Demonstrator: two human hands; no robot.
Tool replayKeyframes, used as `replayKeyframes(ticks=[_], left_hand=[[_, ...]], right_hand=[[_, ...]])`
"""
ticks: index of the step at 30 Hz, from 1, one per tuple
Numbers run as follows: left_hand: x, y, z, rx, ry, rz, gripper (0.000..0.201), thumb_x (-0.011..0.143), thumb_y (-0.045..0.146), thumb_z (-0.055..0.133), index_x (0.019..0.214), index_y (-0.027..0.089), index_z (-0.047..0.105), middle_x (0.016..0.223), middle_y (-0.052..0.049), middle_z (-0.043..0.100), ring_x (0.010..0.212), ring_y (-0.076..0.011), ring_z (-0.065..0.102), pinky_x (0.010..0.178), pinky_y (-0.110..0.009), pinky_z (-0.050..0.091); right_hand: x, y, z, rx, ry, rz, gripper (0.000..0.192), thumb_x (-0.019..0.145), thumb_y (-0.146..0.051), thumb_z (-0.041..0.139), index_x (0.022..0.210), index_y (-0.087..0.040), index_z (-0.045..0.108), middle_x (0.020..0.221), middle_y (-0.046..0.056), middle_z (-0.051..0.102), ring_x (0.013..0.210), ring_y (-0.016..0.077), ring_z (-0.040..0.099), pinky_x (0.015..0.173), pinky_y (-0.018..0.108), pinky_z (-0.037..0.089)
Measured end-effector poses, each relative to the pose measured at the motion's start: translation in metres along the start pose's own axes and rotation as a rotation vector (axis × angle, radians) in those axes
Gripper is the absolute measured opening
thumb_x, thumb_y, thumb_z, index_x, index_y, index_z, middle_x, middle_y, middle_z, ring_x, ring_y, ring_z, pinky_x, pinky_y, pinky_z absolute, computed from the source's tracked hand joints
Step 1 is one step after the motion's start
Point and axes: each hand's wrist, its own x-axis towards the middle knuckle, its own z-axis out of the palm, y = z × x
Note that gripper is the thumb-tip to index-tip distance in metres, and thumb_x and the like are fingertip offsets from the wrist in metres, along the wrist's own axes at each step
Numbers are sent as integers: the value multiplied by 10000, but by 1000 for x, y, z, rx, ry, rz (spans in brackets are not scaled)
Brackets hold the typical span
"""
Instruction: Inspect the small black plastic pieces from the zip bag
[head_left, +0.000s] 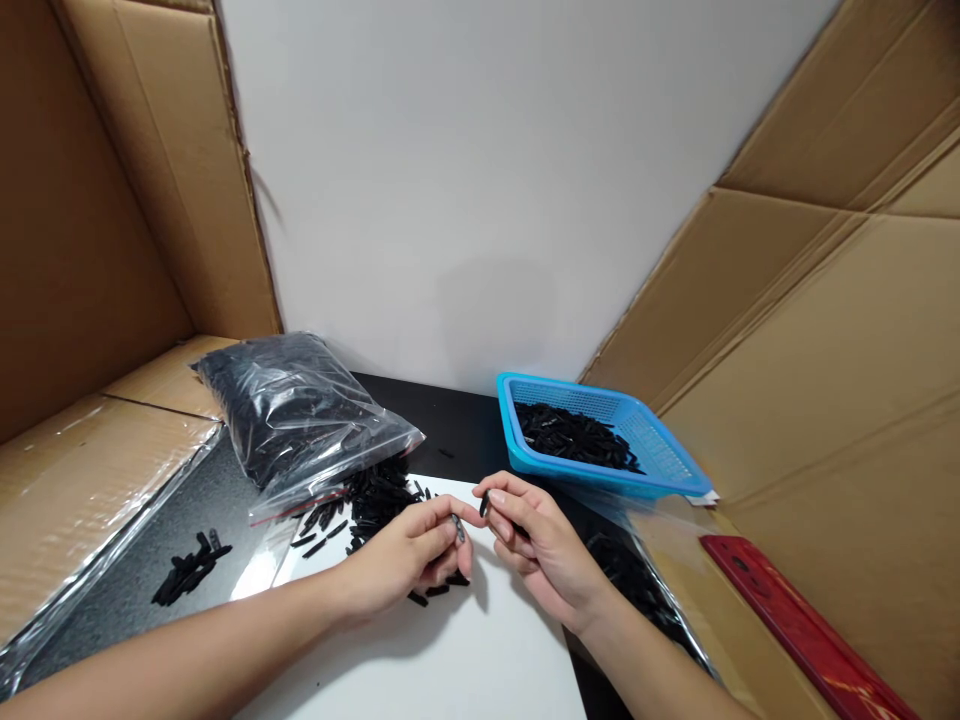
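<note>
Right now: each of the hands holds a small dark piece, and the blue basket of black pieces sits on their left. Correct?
Wrong side: the blue basket of black pieces sits on the right, as the head view shows. The rest stands: the left hand holds a small dark piece, the right hand a second piece.

One head-worn camera was used, aimed forward and down; left hand (411, 550) and right hand (541, 556) were viewed from above, close, with pale wall (517, 150) beyond.
</note>
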Motion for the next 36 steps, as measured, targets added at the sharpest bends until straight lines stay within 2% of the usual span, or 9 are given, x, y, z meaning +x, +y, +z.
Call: replayKeyframes(ticks=[7,13,18,22,27,29,32,35,36], left_hand=[[3,4,-1,20,117,130,365,814,437,673,1038,149,684,762,-24,668,484,-54,319,473,-228,180],[3,4,-4,65,216,155,401,756,414,741,1072,167,754,803,-60,723,505,-57,338,495,-224,245],[5,2,-6,104,290,151,338,721,371,768,979,153,781,708,-47,712,489,-65,354,486,-225,255],[6,2,-7,122,342,147,290,704,341,781,906,133,776,645,-28,680,487,-67,373,480,-220,257],[5,2,-7,118,343,167,253,711,327,769,869,131,750,702,-32,697,504,-67,384,480,-217,255],[5,2,-6,119,345,183,223,714,317,761,838,134,741,656,-2,655,507,-66,376,487,-218,253],[3,4,-4,102,339,195,184,703,297,756,765,130,713,618,26,594,516,-64,363,500,-221,251],[2,7,0,8,287,171,151,708,205,698,843,139,695,669,25,606,538,-66,368,516,-219,259],[1,7,1,-36,264,165,198,699,154,667,896,147,687,705,18,624,561,-72,396,528,-219,277]], right_hand=[[0,1,-2,91,-45,6,185,701,-290,771,765,-149,671,496,-75,480,401,17,102,349,137,87],[-1,-1,-3,143,-82,35,146,725,-271,720,722,-158,627,527,-58,517,392,14,132,362,134,112],[-2,-2,0,157,-117,54,293,791,-373,663,644,-169,512,566,-48,513,405,28,194,370,146,123],[-1,5,2,-45,-28,-24,380,809,-477,694,674,-182,496,524,-79,462,400,28,155,381,167,106],[0,10,-1,-346,38,-250,299,779,-466,730,875,-187,681,534,-87,385,441,65,251,419,205,185],[-2,8,-2,-500,46,-342,238,792,-411,725,885,-191,734,566,-62,434,491,87,335,469,222,272],[-4,5,-1,-655,57,-427,151,814,-331,702,855,-205,775,652,-9,603,615,136,478,617,265,386],[-4,5,-2,-623,102,-428,152,807,-335,705,809,-204,784,758,31,711,716,185,575,704,299,426],[-3,6,-2,-589,117,-417,159,796,-347,717,796,-203,785,751,33,716,717,190,587,702,300,432]])
